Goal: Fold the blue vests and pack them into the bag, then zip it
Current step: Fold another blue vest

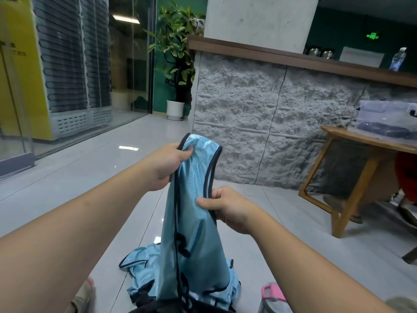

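While your left hand (168, 164) pinches the blue vest (191, 222) at its shoulder strap, twelve o'clock end of its upright long axis, your right hand (228, 207) pinches the armhole edge lower, at three o'clock, above the floor pile (137, 263).

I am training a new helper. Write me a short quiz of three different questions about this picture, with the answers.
1. True or false: both hands grip the raised blue vest.
2. Which hand holds the vest higher? A) left hand B) right hand
3. Fill in: more blue vests lie in a heap on the ____, below the raised one.

Key: 1. true; 2. A; 3. floor.
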The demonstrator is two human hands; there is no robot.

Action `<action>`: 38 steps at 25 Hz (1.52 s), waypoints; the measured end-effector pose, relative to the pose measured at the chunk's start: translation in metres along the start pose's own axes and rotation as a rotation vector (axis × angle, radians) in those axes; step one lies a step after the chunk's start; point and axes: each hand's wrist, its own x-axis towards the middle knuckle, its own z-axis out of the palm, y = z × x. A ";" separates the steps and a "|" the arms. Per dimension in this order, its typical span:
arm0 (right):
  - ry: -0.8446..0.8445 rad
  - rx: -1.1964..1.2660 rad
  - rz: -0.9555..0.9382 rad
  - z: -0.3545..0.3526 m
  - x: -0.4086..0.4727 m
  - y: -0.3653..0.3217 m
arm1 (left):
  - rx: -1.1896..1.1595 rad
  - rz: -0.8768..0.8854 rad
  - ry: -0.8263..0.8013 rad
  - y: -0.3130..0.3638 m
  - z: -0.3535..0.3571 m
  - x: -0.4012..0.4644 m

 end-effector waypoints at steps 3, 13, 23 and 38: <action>-0.161 -0.131 0.079 0.004 0.000 0.015 | -0.040 0.023 0.048 -0.001 -0.003 0.003; -0.324 -0.858 0.433 0.012 0.008 0.065 | -0.126 0.048 0.106 0.003 -0.016 0.010; -0.065 -1.030 0.567 -0.030 0.004 0.086 | -0.191 0.045 0.106 0.001 -0.018 0.003; 0.680 0.224 0.050 -0.061 0.006 0.054 | -0.210 -0.003 0.101 -0.040 0.004 0.002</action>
